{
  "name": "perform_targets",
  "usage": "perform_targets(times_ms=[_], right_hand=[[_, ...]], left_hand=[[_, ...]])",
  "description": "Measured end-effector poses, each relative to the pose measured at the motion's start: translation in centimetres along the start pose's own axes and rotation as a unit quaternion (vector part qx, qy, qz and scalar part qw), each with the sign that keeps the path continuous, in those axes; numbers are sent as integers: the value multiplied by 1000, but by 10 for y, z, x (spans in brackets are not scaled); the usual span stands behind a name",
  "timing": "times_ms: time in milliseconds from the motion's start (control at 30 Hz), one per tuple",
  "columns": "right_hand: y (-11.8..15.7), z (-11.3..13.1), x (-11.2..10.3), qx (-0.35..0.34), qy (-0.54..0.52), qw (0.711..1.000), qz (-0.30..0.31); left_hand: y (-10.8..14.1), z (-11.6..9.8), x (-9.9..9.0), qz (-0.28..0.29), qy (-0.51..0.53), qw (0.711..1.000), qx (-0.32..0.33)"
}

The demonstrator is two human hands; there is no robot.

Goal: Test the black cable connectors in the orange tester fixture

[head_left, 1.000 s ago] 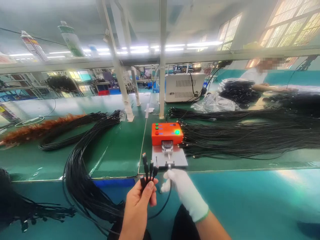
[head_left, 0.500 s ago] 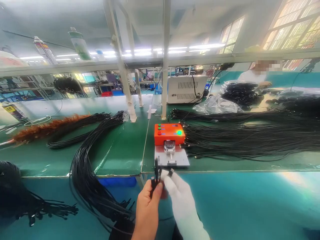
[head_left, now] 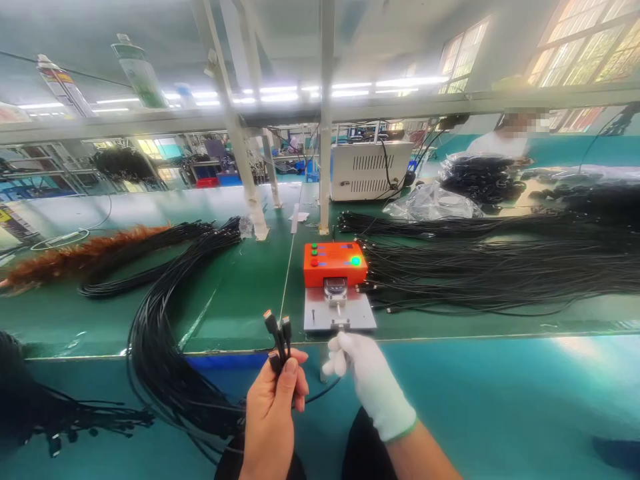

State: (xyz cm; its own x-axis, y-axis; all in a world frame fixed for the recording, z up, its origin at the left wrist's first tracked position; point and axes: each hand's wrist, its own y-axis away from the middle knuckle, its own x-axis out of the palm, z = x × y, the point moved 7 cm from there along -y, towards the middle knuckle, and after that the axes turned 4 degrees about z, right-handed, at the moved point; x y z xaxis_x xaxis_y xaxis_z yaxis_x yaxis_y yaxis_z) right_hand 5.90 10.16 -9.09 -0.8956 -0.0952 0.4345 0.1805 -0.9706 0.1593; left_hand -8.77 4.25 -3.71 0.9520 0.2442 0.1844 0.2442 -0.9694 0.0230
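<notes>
Left hand (head_left: 273, 400): closed round several cables (head_left: 281, 341); plugs (head_left: 270, 323) jut beyond the thumb, 10 to 12 o'clock.
Right hand (head_left: 367, 373): gloved, fingertips pinching one lead (head_left: 324, 393), its end hidden.
Tester (head_left: 330, 272): 12 o'clock of those fingertips.

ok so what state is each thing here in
left hand, bare, closed around cable connectors
right hand, gloved, fingers bent at the metal plate's front edge, grip unclear
green light, lit on the orange box
left cable bundle, draped over the table edge
right cables, lying spread out
plastic bag, crumpled
</notes>
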Motion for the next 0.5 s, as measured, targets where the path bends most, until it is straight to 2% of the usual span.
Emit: perform_targets(times_ms=[267,500], right_hand=[[-9,-4,2,-22,-46,999,6],[-8,-2,5,-23,-61,998,2]], left_hand=[[-4,5,0,16,-1,1000,-12],[-4,3,3,12,56,998,-9]])
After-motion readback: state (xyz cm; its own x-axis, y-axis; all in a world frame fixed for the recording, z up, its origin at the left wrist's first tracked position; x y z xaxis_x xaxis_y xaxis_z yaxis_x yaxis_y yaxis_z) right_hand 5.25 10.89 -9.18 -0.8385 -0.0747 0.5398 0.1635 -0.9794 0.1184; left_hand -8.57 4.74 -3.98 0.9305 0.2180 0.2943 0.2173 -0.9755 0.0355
